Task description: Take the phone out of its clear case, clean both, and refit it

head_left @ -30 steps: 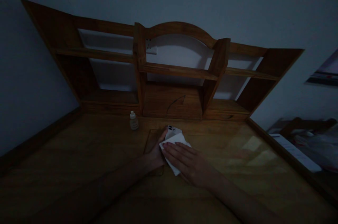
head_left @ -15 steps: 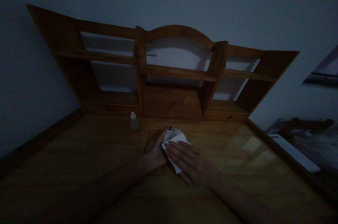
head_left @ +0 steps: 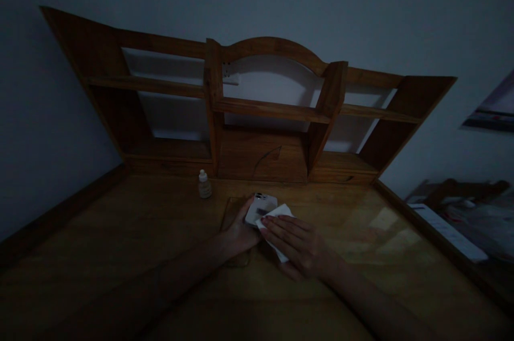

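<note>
A white smartphone (head_left: 263,206) is tilted back side up above the desk, its camera lenses at the upper left corner. My left hand (head_left: 240,235) grips it along the left edge. Over the phone's lower right part lies a folded white tissue (head_left: 286,211), pressed there by the fingers of my right hand (head_left: 295,244). Below my left hand, partly hidden by it, a flat phone case or similar thin rectangular piece (head_left: 231,211) rests on the wood. To the left stands a small bottle (head_left: 204,187) with a white cap, upright.
The wooden desk (head_left: 160,223) carries a shelf unit (head_left: 273,111) along its back, against the wall. Past the desk's raised right edge (head_left: 425,228) are a white sheet or board (head_left: 450,234), plastic bags (head_left: 490,223) and a wooden chair back (head_left: 461,189). The room is dim.
My right hand and the tissue have slid right and slightly down across the phone, baring more of its back. My left hand keeps its hold nearly in place.
</note>
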The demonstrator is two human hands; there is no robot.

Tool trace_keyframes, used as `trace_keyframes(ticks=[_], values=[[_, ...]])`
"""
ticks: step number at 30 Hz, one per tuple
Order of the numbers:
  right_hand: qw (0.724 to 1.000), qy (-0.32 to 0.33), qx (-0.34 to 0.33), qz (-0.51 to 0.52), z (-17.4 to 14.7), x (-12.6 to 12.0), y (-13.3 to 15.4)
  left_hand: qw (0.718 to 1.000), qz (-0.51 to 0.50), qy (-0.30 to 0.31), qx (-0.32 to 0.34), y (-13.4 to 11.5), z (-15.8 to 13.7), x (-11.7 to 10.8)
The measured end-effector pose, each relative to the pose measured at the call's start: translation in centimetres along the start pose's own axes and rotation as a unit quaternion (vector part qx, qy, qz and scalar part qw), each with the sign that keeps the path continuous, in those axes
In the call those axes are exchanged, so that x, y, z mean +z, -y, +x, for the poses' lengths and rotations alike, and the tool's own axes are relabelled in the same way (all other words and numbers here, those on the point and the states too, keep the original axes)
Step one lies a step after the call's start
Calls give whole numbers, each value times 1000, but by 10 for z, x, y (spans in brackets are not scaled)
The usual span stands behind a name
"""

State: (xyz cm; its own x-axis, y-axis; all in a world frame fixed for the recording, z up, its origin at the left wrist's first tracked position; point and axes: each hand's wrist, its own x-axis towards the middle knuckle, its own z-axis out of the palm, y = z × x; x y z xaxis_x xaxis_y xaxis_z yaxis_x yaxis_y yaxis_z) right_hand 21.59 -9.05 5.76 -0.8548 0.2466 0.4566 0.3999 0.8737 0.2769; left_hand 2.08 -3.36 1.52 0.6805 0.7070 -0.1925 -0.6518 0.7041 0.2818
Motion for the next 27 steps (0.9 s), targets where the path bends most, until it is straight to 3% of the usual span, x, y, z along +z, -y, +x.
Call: trace_keyframes(ticks=[7,18,27], values=[[999,-21,-19,-20,-5,-1,-3,999,-29,-25,9,-1,-2,3],[997,-74,-28,-23,-6,-4,-4,999,-37,6,17,-1,-3,4],[997,-67,-20,-9,-7,1,-4,998,-53,-29,26,-1,-5,7]])
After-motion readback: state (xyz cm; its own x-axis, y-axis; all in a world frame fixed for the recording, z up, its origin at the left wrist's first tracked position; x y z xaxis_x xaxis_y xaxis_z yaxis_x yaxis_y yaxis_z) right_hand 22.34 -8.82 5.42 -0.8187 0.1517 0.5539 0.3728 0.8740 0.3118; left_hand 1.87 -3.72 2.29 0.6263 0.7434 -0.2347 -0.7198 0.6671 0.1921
